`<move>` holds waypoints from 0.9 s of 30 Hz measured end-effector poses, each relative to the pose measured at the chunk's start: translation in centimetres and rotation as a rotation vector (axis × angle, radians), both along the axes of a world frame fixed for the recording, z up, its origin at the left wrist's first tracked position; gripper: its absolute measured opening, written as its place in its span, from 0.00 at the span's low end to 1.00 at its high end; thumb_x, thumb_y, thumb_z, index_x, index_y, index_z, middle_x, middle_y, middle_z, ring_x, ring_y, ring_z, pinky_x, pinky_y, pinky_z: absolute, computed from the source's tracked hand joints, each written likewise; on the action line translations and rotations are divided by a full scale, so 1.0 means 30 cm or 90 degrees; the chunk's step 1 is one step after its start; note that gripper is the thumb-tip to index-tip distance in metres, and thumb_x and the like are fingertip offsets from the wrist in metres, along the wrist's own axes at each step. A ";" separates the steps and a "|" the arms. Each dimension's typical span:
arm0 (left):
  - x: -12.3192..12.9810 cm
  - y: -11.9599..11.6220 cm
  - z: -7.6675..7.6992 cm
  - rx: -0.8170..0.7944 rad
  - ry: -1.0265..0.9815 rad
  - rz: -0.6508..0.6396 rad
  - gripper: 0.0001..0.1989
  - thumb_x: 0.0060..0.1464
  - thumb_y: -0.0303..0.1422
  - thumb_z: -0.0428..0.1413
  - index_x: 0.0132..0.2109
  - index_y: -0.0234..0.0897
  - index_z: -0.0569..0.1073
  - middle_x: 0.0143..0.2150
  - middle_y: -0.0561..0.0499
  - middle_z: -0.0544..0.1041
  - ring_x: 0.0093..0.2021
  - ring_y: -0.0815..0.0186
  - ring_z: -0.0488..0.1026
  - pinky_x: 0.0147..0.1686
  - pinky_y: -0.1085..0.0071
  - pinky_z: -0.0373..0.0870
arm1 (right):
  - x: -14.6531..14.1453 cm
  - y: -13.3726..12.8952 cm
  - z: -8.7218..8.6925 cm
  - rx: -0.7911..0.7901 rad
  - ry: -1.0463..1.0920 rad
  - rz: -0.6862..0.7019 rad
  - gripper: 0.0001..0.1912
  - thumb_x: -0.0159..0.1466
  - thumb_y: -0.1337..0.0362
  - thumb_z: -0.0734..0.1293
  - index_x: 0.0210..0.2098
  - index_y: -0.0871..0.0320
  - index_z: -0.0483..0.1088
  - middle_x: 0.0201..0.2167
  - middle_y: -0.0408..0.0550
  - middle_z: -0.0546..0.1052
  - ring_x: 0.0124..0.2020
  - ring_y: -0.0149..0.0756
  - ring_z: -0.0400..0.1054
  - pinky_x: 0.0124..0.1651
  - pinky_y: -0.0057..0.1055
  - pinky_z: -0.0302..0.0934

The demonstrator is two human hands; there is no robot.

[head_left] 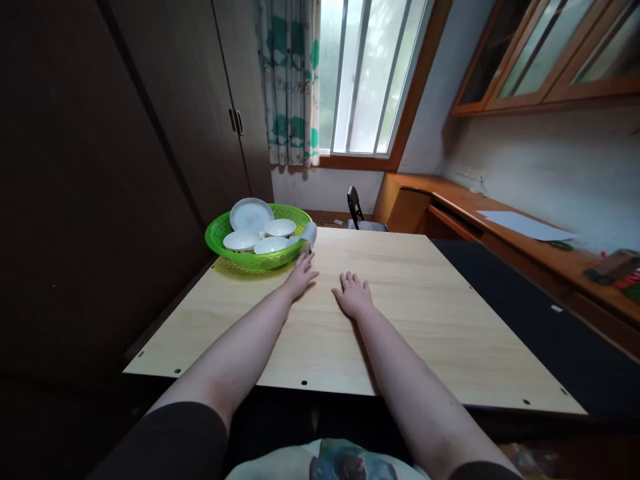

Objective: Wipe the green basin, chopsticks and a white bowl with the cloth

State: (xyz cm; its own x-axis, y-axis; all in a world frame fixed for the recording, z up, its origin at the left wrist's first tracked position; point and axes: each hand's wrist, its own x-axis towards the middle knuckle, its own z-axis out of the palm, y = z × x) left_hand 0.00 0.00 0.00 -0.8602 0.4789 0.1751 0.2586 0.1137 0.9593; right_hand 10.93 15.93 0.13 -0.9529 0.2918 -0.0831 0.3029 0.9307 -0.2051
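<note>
My left hand (301,275) reaches over the wooden tabletop with its fingers spread, right by the near right rim of a green plastic basket (260,261). Whether its fingertips touch the basket, I cannot tell. Inside the basket are three white bowls, one at the left (242,241), one behind (280,228) and one in front (272,246), and a pale plate (251,215) leans against the back left side. A whitish rounded object (309,233), its kind unclear, lies over the right rim just beyond my left fingers. Palm down, my right hand (354,295) rests on the wood, fingers apart, holding nothing.
The light wooden tabletop (400,320) stretches before me, with small holes along its edges. To its right runs a dark surface (490,273), then a desk (450,193) with white sheets (527,225). A chair (356,207) stands beyond the far edge; a dark wardrobe (175,100) flanks the left.
</note>
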 end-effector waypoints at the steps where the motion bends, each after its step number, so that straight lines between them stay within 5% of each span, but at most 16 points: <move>1: -0.003 -0.008 0.001 -0.003 -0.002 -0.006 0.33 0.48 0.34 0.58 0.62 0.49 0.63 0.72 0.48 0.41 0.67 0.51 0.53 0.61 0.53 0.56 | 0.000 -0.008 0.001 0.000 -0.001 -0.007 0.35 0.67 0.48 0.50 0.69 0.59 0.43 0.70 0.54 0.44 0.70 0.45 0.35 0.66 0.51 0.30; 10: -0.032 0.027 -0.027 -0.049 0.025 -0.009 0.36 0.46 0.35 0.60 0.63 0.44 0.62 0.73 0.46 0.37 0.70 0.54 0.42 0.66 0.56 0.42 | -0.005 -0.029 -0.001 -0.008 0.040 -0.015 0.35 0.67 0.48 0.53 0.67 0.61 0.50 0.68 0.58 0.50 0.69 0.48 0.39 0.65 0.54 0.32; 16: -0.026 0.062 0.016 -0.062 -0.016 0.050 0.37 0.44 0.36 0.61 0.62 0.39 0.63 0.71 0.42 0.49 0.70 0.53 0.45 0.66 0.56 0.41 | -0.018 -0.015 -0.010 -0.085 0.171 -0.021 0.28 0.64 0.51 0.59 0.57 0.63 0.64 0.61 0.63 0.64 0.63 0.52 0.51 0.63 0.53 0.38; 20: 0.052 0.068 0.093 0.045 -0.124 -0.074 0.25 0.48 0.38 0.57 0.55 0.43 0.72 0.62 0.47 0.67 0.62 0.54 0.62 0.59 0.56 0.59 | -0.034 0.045 -0.020 -0.390 0.334 -0.083 0.25 0.62 0.51 0.60 0.52 0.61 0.67 0.53 0.58 0.72 0.54 0.43 0.64 0.58 0.40 0.54; 22: 0.098 0.074 0.124 0.106 -0.137 -0.141 0.19 0.46 0.39 0.58 0.46 0.38 0.77 0.53 0.45 0.75 0.58 0.55 0.67 0.58 0.59 0.60 | -0.041 0.073 -0.020 -0.592 0.391 -0.117 0.24 0.61 0.49 0.60 0.49 0.59 0.67 0.51 0.55 0.73 0.50 0.40 0.67 0.52 0.35 0.61; 27: 0.155 0.070 0.119 0.249 -0.275 -0.193 0.16 0.47 0.40 0.57 0.39 0.32 0.78 0.44 0.41 0.79 0.48 0.57 0.74 0.52 0.61 0.66 | -0.027 0.081 0.022 -0.910 0.254 -0.146 0.26 0.63 0.44 0.54 0.50 0.56 0.61 0.46 0.52 0.75 0.40 0.39 0.73 0.37 0.34 0.68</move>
